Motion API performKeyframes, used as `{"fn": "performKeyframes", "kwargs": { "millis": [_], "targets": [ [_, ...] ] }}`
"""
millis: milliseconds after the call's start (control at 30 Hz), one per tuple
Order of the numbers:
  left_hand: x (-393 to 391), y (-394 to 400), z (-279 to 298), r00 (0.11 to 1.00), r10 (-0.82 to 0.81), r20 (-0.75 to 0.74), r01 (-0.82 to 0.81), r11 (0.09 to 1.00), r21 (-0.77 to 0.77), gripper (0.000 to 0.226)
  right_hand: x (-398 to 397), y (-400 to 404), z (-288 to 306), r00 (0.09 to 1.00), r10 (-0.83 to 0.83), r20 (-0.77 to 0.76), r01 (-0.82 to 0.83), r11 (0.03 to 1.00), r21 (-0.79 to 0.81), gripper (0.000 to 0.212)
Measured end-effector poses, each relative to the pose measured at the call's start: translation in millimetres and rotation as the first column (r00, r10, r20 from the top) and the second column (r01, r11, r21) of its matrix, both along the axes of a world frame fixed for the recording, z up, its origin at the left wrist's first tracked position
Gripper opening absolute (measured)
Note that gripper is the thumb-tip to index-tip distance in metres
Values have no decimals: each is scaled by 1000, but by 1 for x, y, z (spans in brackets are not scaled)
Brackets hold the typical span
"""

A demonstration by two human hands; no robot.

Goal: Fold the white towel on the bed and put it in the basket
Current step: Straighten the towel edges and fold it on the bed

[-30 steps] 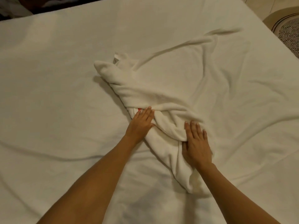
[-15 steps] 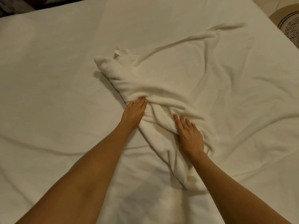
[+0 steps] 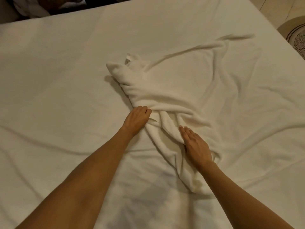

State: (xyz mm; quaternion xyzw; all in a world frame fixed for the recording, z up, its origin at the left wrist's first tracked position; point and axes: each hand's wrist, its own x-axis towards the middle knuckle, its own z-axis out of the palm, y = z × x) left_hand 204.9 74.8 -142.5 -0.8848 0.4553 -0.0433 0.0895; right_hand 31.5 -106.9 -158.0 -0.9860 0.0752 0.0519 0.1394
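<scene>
The white towel lies crumpled and twisted on the bed, with a wide part spread to the far right and a narrow tail running toward me. My left hand is at the towel's left edge, its fingertips curled into a thick fold where the layers cross. My right hand lies flat on the narrow tail with its fingers straight, pressing it down. A round woven thing, possibly the basket, shows on the floor past the bed's far right corner, cut off by the frame.
The bed sheet is white and wrinkled, with bare sheet left of the towel and near me. Dark bedding or clothes lie beyond the bed's far edge at top left. Light floor shows at top right.
My left hand has slid forward along the towel's left edge and its fingers have curled into the fold. My right hand has shifted slightly forward and left on the tail, staying flat.
</scene>
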Motion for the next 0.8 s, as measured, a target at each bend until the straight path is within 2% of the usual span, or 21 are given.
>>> {"fn": "performKeyframes", "kwargs": {
  "millis": [133, 233, 300, 367, 567, 800],
  "targets": [
    [-5, 14, -3, 995, 39, 86, -34, 997, -65, 28, -8, 10, 7, 996, -29, -85, 22, 996, -88, 76],
    [-10, 32, -1, 988, 104, 112, -92, 990, -108, 48, -16, 19, 9, 998, -21, -64, 15, 995, -96, 79],
    [-15, 49, -2, 987, 103, 127, -89, 990, -112, 49, -22, 28, 9, 1000, -10, -28, 8, 998, -69, 77],
    [-20, 71, -4, 992, 74, 106, -64, 993, -100, 52, -30, 36, 5, 999, 13, -41, -15, 999, -52, 75],
    [-53, 147, -13, 999, -31, -22, 31, 999, 29, 63, -51, 73, 7, 959, 29, -280, -40, 999, -35, 64],
    [-102, 246, -10, 996, 47, -71, -41, 995, 92, 59, -82, 163, 16, 964, -3, -266, -7, 999, -35, 64]
  ]
}}
